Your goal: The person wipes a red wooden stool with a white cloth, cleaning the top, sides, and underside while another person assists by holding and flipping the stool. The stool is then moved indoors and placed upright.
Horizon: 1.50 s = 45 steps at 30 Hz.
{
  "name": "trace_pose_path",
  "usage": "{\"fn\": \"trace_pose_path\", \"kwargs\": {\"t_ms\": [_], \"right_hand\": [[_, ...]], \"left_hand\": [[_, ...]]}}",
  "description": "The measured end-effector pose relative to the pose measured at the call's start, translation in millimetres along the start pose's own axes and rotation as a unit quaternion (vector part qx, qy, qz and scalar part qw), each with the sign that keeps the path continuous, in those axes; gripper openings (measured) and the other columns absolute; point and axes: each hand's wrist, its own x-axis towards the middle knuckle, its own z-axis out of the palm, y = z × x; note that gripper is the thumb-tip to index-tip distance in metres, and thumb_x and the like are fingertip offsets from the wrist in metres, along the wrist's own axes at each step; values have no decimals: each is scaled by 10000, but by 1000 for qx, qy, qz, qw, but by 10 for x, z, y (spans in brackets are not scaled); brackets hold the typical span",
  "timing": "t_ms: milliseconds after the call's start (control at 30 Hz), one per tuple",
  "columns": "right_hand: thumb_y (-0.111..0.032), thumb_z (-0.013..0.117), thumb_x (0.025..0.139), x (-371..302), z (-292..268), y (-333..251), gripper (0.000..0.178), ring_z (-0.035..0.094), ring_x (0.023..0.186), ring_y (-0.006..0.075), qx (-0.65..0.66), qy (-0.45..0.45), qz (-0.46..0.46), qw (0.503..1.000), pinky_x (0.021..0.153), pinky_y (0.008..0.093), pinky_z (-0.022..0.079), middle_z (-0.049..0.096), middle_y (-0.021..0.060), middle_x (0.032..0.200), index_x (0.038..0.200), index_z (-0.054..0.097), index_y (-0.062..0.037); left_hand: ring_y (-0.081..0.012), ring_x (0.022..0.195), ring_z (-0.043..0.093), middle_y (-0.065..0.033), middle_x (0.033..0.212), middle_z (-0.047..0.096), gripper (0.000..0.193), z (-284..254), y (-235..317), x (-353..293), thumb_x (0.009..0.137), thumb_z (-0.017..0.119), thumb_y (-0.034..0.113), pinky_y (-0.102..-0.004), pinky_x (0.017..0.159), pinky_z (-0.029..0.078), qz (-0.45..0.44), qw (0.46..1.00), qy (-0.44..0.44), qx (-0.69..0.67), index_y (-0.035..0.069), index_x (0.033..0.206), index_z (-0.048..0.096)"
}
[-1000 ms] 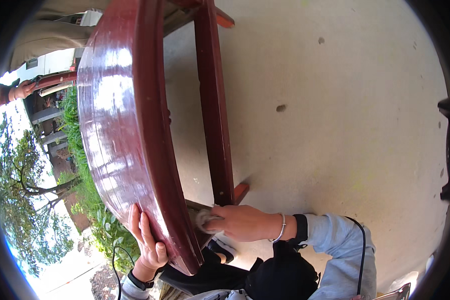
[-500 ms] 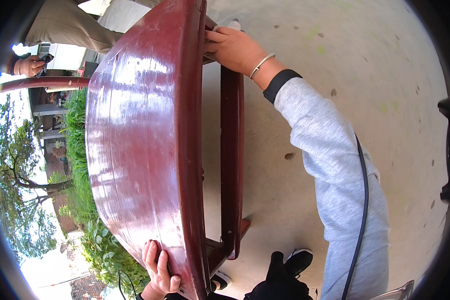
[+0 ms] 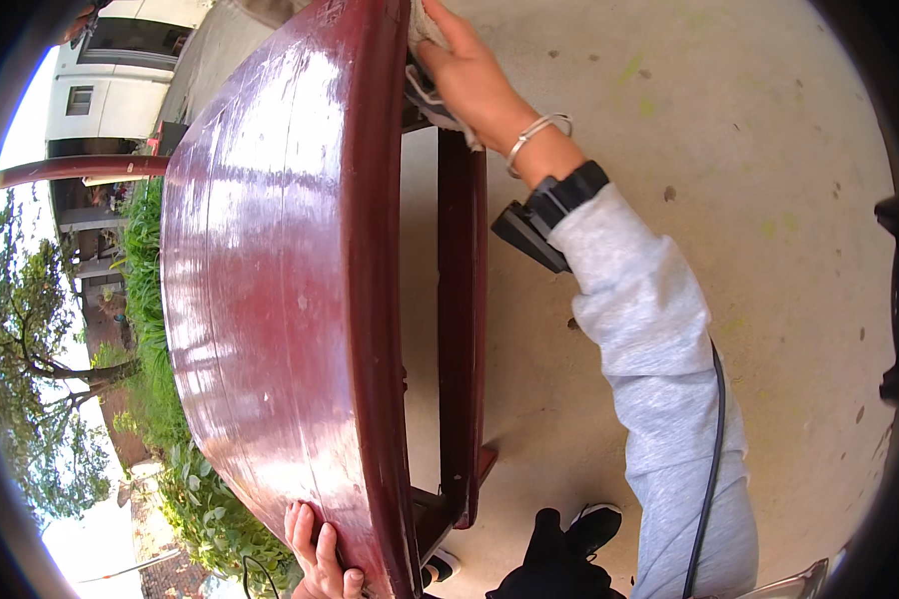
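Note:
A glossy dark-red wooden table (image 3: 260,329) fills the left and middle of the view, its smooth top facing left. My right hand (image 3: 477,88) is closed on a crumpled grey-white cloth (image 3: 425,28) with dark patches, pressing it against the table's far right edge. Part of the cloth hangs below the palm. My left hand (image 3: 320,561) lies on the near end of the top, fingers spread and resting flat.
A red side rail (image 3: 461,319) runs beside the top over the concrete floor (image 3: 609,419). Green plants (image 3: 145,270) grow beyond the table. A curved red bar (image 3: 85,170) reaches in from the left. My black shoe (image 3: 597,527) is near the bottom.
My right hand and the cloth have moved farther along the table's edge, and more cloth shows. A black device on my right wrist has come into sight. My left hand has shifted slightly nearer.

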Motion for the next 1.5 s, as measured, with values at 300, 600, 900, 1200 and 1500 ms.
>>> {"fn": "trace_pose_path", "kwargs": {"t_ms": [300, 600, 900, 1200, 1500], "right_hand": [[-49, 551, 832, 119, -362, 642, 365, 574, 958, 367, -424, -139, -155, 882, 857, 423, 491, 593, 144, 1088, 1181, 599, -144], [-39, 587, 735, -1461, -607, -310, 382, 557, 868, 364, -439, -134, -103, 883, 742, 448, 476, 549, 158, 1007, 1110, 604, -113], [-59, 576, 843, -2238, -1236, -860, 414, 561, 970, 288, -242, -221, 80, 941, 827, 369, 478, 544, 100, 1119, 1250, 578, -134], [-25, 477, 903, -339, -634, 1006, 529, 523, 1178, 246, -7, -64, 254, 965, 954, 378, 460, 518, 122, 1345, 1421, 435, -124], [-107, 551, 767, -298, -764, 1717, 545, 517, 1195, 398, -310, -116, 292, 897, 979, 401, 448, 549, 238, 1289, 1312, 547, -82]], "left_hand": [[-528, 1333, 276, -367, 1456, 236, 718, 36, -87, -85, 942, 324, 469, -619, 1083, 209, -24, 1000, -7, -8, -41, 1446, 293], [-531, 1319, 294, -356, 1451, 253, 695, 28, -87, -159, 948, 310, 455, -623, 1082, 223, -26, 999, -16, -12, -51, 1425, 316], [-542, 1287, 326, -357, 1422, 299, 674, 19, -46, -130, 952, 333, 468, -631, 1057, 256, -49, 999, -8, -8, -45, 1387, 378], [-521, 1338, 270, -358, 1469, 203, 733, 49, -152, -283, 944, 296, 480, -627, 1086, 206, -26, 1000, -12, 6, -50, 1450, 267], [-535, 1340, 249, -380, 1459, 206, 724, 33, -157, -339, 951, 280, 475, -641, 1087, 189, -28, 999, -21, 11, -52, 1447, 265]]}}
